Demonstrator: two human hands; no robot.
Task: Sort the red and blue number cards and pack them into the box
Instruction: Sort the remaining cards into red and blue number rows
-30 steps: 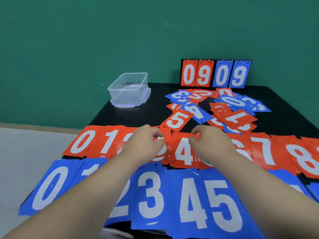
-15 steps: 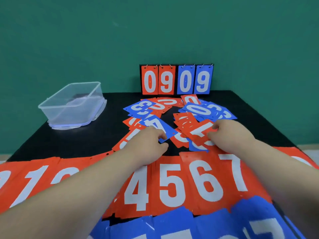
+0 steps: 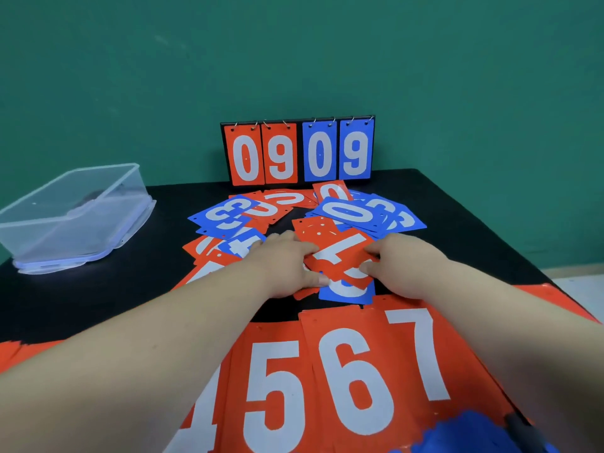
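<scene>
A small bunch of red cards (image 3: 340, 253) is lying at the near edge of the mixed heap (image 3: 330, 214) in the middle of the black desk (image 3: 98, 295). A person is gathering it from both sides, apparently to draw the reds clear of the blues before setting them out by number. The left hand (image 3: 287, 266) is gripping the bunch's left edge, fingers curled over the top and thumb tucked low against the cards. The right hand (image 3: 402, 263) is pinching the opposite edge between bent fingers and thumb. Neither hand is lying flat or spread.

A blue card (image 3: 346, 292) is showing from under the bunch, suggesting the colours at that spot are not yet parted. Beyond the hands, red and blue numerals are overlapping at all angles.

Nearer the camera, a sorted red row (image 3: 327, 371) is running 4, 5, 6, 7 with its edges overlapping, laid out in order so that it can be collected by sequence. A patch of blue (image 3: 457, 429) is edging into the bottom right corner.

The clear plastic box (image 3: 98, 197) is waiting at the far left of the desk, well apart from the cards, with none visible inside, so packing appears some way off. A flip scoreboard (image 3: 297, 152) is standing at the back against the green wall, reading 09 in red and 09 in blue.
</scene>
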